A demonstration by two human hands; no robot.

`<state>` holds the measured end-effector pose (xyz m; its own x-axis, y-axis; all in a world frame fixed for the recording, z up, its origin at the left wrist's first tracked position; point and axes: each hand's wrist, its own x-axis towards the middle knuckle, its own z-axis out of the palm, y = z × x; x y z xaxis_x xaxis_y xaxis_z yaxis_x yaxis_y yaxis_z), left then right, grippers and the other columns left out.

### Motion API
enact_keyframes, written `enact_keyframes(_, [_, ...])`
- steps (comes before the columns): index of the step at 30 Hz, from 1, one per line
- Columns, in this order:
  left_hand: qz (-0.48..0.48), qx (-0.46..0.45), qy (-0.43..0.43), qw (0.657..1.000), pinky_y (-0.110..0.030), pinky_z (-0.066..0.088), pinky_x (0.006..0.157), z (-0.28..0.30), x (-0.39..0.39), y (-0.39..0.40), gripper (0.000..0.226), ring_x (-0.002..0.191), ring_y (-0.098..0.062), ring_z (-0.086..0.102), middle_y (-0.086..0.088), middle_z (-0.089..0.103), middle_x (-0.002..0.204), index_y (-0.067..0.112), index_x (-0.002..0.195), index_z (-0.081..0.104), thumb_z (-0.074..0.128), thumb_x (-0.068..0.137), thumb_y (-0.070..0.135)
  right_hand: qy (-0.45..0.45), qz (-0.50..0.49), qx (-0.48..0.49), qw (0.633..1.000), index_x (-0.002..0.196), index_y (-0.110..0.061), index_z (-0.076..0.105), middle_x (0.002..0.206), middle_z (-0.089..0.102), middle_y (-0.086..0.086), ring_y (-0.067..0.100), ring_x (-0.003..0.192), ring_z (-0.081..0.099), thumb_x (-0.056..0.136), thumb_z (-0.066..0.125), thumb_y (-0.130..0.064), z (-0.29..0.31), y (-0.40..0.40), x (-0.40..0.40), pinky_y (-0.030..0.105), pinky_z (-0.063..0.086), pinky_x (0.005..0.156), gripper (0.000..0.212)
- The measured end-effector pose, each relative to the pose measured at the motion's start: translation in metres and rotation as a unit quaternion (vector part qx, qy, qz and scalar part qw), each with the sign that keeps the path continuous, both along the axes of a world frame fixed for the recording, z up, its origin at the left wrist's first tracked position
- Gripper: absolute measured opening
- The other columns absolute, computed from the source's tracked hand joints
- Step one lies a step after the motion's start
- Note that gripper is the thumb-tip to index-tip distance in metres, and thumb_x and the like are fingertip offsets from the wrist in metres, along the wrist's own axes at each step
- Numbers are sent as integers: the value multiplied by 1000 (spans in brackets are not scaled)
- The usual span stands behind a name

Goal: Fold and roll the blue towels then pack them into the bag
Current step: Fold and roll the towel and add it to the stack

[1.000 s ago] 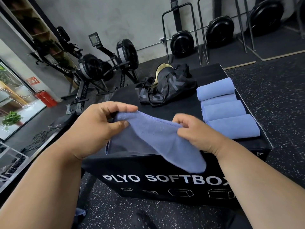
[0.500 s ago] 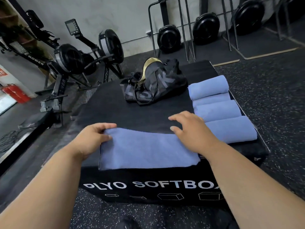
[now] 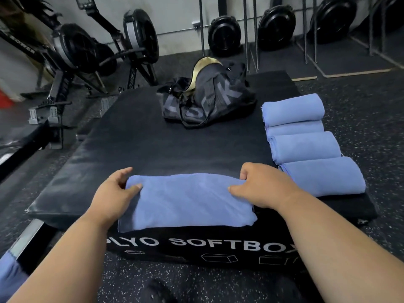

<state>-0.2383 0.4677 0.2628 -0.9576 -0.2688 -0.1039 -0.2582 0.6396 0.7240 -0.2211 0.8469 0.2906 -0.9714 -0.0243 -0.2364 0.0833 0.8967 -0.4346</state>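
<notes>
In the head view, a folded blue towel (image 3: 188, 202) is laid flat at the near edge of the plyo box (image 3: 153, 149), probably so that it can be rolled on a firm surface. Its far left corner is pinched by the left hand (image 3: 115, 193), thumb on top and fingers behind; its far right corner is gripped likewise by the right hand (image 3: 260, 189), apparently so the roll starts evenly. Four rolled towels (image 3: 306, 145) are lined up touching along the box's right side, kept ready for the black bag (image 3: 209, 99), which is set beyond, open at the top.
</notes>
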Motion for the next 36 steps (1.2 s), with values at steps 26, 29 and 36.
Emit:
enact_keyframes(26, [-230,-106,-19,967,-48,6,131,5,36,135,69,162,-15,-3,15,13,173,52,161,24,59,102,51,42,-14,-326,944,116,-40,69,86,77,-4,13,70,67,93,43,-6,5,19,1,29,55,76,49])
enact_keyframes(29, [-270,-59,27,961,-41,15,131,5,35,146,75,160,-5,7,19,23,170,55,157,32,69,98,29,19,25,-243,969,108,-42,69,79,73,-4,16,74,66,93,53,-12,-8,22,0,38,56,77,37])
enact_keyframes(36, [-231,38,98,967,-27,37,119,-14,33,159,39,137,5,48,25,58,136,37,111,73,79,88,6,11,80,-223,971,122,-43,68,93,63,-10,10,84,63,92,52,-16,-5,18,1,34,54,81,43])
